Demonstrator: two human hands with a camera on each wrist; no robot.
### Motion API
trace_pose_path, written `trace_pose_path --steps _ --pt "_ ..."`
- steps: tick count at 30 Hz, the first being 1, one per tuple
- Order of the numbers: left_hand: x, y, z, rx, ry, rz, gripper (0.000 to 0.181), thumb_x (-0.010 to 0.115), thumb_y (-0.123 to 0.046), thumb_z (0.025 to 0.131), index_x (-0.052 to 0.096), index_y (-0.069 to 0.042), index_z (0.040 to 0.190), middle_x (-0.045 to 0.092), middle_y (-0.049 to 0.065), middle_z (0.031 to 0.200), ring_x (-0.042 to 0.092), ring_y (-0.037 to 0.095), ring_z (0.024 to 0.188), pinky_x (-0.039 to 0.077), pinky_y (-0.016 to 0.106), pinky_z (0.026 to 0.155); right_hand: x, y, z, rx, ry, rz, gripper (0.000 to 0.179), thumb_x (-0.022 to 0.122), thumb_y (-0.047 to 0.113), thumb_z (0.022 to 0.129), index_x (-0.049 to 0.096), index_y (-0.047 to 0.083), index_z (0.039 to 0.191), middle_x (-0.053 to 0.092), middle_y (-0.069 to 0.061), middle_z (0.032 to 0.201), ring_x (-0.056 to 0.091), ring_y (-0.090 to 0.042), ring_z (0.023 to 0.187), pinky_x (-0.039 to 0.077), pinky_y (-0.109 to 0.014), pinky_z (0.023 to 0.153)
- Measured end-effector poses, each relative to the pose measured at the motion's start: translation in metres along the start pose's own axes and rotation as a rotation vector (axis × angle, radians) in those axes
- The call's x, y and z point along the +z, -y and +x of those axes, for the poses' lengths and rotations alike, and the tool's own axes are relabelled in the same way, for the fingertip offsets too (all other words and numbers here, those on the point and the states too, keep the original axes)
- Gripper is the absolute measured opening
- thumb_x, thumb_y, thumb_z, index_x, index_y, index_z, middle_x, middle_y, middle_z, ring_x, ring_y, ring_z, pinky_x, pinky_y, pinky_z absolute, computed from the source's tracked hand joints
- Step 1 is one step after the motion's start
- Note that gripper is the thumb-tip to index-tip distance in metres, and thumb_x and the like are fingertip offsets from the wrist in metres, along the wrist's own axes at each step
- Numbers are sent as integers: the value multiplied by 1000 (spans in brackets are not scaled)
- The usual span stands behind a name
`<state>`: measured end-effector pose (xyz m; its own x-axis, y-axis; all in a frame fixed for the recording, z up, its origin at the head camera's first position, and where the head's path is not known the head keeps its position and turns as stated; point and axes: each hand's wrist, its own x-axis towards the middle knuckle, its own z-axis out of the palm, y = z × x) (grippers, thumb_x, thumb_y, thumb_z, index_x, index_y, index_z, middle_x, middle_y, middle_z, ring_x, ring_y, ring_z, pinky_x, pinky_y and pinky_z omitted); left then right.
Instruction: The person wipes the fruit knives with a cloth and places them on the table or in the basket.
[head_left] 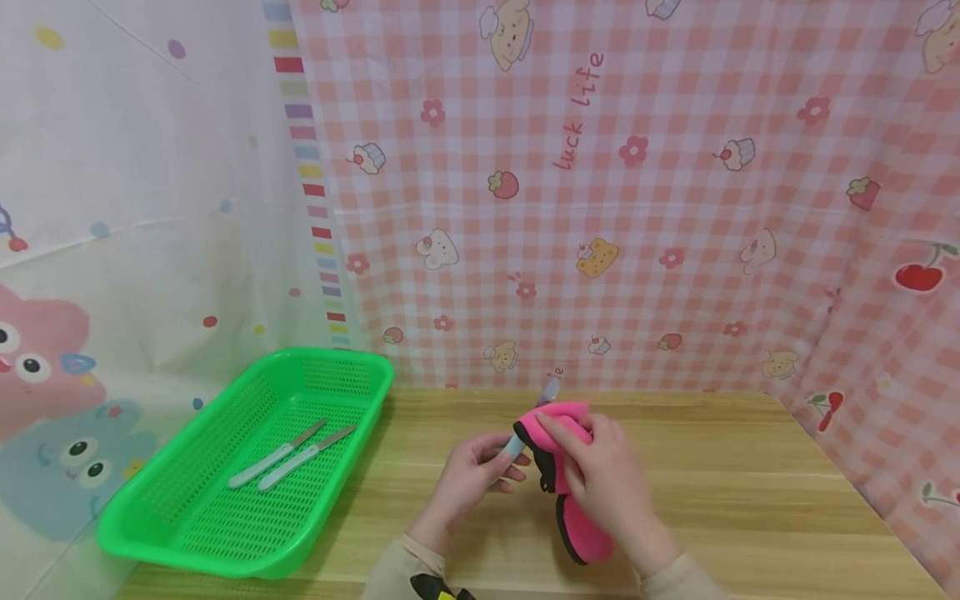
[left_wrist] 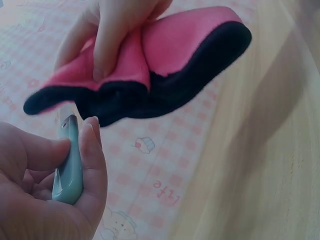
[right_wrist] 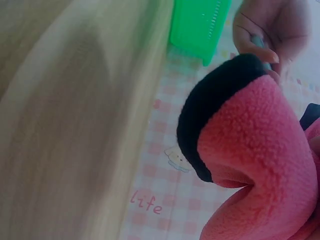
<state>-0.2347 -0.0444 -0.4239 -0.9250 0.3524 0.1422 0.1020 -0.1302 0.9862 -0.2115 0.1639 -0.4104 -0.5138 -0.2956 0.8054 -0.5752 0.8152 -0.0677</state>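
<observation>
My left hand (head_left: pixel 468 479) pinches the pale blue-green handle of a knife (left_wrist: pixel 70 167) between thumb and fingers. The blade points away, and its tip shows past a pink fleecy cloth with black edging (head_left: pixel 588 533). My right hand (head_left: pixel 611 479) grips this cloth, thumb on top, folded over the blade just beyond the handle. Most of the blade is hidden by the cloth. In the right wrist view the cloth (right_wrist: pixel 250 130) fills much of the picture and hangs in a loose fold, with the left hand (right_wrist: pixel 280 25) behind it.
A green plastic basket (head_left: pixel 247 565) stands on the wooden table (head_left: pixel 712 483) at the left. Two knives (head_left: pixel 258 472) with pale handles lie side by side in it. A pink checked curtain (head_left: pixel 675 208) hangs behind the table, and a white patterned one (head_left: pixel 150 250) hangs at the left.
</observation>
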Motion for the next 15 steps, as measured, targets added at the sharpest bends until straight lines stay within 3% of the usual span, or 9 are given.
trace_pose_path --steps 8,15 --pt "3 -1 -1 -14 22 7 32 54 3 97 61 6 128 70 19 98 69 15 77 56 28 66 7 -1 -3 44 62 -4 61 72 0 76 66 28 130 53 -11 91 49 -27 78 42 -36 62" --pt "3 3 0 -6 34 1 34 53 3 98 59 6 131 70 17 98 68 14 77 55 26 65 12 -7 -5 50 51 1 59 72 -1 77 67 26 129 56 -16 96 52 -29 79 45 -38 63"
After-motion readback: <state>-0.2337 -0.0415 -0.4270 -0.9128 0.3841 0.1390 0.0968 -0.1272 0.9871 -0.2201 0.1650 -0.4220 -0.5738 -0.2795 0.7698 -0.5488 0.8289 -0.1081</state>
